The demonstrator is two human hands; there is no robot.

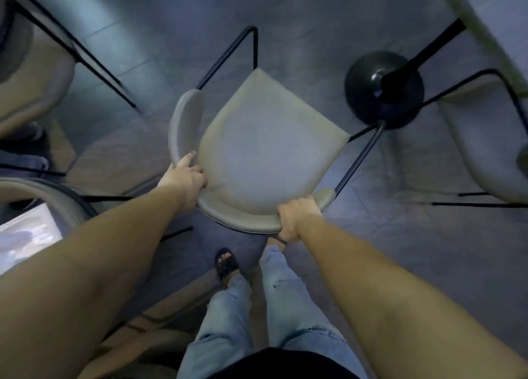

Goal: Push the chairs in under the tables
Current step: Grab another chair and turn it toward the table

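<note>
A beige padded chair (pixel 265 147) with a curved backrest and thin black metal legs stands on the grey floor right in front of me, seen from above. My left hand (pixel 187 175) grips the left side of the curved backrest. On the right side of the same backrest, my right hand (pixel 295 217) is closed around the rim. The chair's front corner points away from me, toward the black round pedestal base (pixel 383 88) of a table whose pale edge (pixel 483 35) runs along the upper right.
Another beige chair (pixel 485 155) stands at the right, partly under that table. More beige chairs sit at upper left (pixel 34 87) and lower left (pixel 51 195). A white tabletop corner (pixel 25 235) shows at the left. My legs and sandalled foot (pixel 227 264) are just behind the chair.
</note>
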